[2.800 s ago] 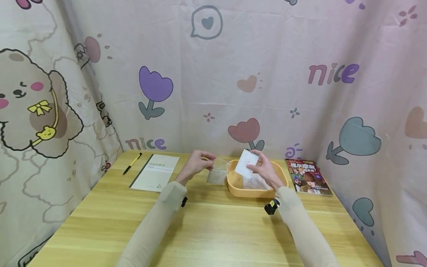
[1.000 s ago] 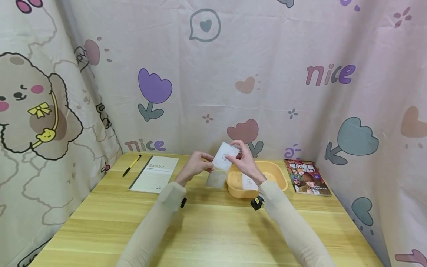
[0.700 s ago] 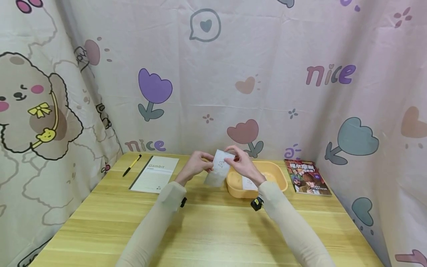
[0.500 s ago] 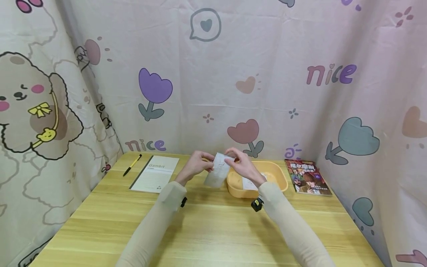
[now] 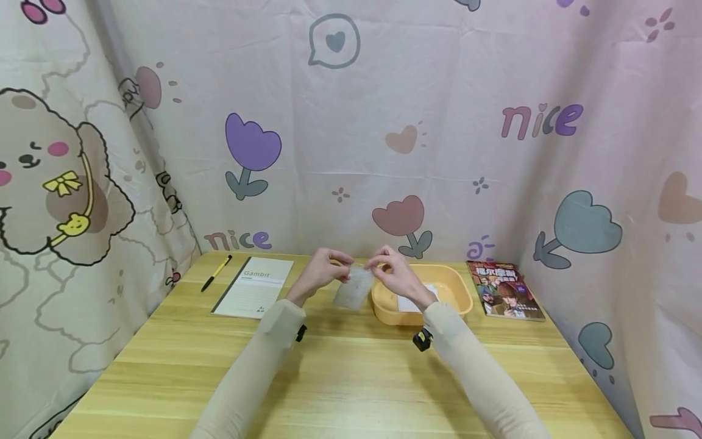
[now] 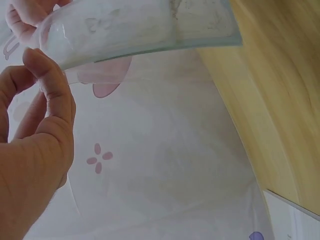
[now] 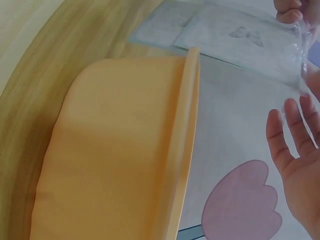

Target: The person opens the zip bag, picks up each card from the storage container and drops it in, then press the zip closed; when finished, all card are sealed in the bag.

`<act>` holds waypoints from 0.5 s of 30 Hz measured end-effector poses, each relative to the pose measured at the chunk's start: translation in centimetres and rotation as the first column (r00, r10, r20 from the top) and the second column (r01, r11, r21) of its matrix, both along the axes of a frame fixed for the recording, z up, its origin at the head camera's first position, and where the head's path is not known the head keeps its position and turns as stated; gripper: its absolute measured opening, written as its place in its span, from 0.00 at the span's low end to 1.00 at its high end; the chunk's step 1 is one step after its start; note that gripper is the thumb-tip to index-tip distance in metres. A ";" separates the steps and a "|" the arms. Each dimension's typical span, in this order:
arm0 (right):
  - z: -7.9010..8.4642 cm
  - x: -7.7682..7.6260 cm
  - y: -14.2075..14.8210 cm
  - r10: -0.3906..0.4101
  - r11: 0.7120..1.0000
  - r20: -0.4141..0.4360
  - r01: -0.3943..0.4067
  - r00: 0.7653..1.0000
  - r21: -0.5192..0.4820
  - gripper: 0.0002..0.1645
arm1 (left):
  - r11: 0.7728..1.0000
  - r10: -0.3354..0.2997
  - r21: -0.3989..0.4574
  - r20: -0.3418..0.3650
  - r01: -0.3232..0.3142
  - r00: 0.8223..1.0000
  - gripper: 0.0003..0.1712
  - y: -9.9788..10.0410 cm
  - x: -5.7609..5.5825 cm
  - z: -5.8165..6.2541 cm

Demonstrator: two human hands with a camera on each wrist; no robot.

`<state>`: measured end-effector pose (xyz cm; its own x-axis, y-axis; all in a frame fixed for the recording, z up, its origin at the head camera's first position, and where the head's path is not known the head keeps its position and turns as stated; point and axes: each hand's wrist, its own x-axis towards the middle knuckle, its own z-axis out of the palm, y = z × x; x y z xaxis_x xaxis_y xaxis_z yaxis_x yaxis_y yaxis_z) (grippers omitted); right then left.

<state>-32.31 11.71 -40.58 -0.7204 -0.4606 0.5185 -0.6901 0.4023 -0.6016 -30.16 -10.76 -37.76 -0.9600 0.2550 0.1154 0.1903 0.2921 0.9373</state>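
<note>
A clear plastic bag (image 5: 353,289) hangs between my two hands over the far side of the table. My left hand (image 5: 325,269) pinches its upper left edge between thumb and fingertips. At the upper right edge, my right hand (image 5: 397,273) holds the bag between finger and thumb, the other fingers loosely spread in the right wrist view. Inside the bag are white cards; one with a butterfly drawing (image 7: 246,36) shows through the plastic, overlapping another card (image 7: 167,23) lower down. Just under my right wrist stands the orange-yellow basket (image 5: 457,308), with a white card (image 5: 408,304) in it.
Left of the bag lies a white notebook (image 5: 255,289), with a yellow and black pen (image 5: 216,272) beside it. A colourful magazine (image 5: 506,291) lies right of the basket. A printed curtain (image 5: 329,152) hangs behind the table (image 5: 351,372).
My right hand moved a card from above the basket leftward to the bag, then slid it down inside. Its fingers have shifted from the card to the bag's edge. The left hand stayed put.
</note>
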 end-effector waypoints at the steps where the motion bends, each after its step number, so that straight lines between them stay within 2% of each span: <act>1: 0.0 0.0 0.0 -0.003 1.000 0.003 0.003 1.000 0.002 0.13 | 1.000 0.001 0.002 0.000 -0.001 1.000 0.14 0.0 0.0 0.0; 6: -0.1 0.1 0.2 -0.006 1.000 0.045 0.006 0.999 -0.005 0.17 | 1.000 0.004 0.005 0.008 -0.004 1.000 0.15 -0.2 0.1 -0.2; 10: -0.3 0.2 0.5 0.000 0.999 0.081 0.003 0.997 -0.033 0.14 | 1.000 0.004 0.008 0.017 -0.004 1.000 0.15 -0.3 0.1 -0.3; 15: -0.7 0.1 1.3 0.018 0.993 0.152 0.000 0.988 -0.116 0.10 | 1.000 0.003 0.006 0.020 -0.003 1.000 0.15 -0.4 0.0 -0.6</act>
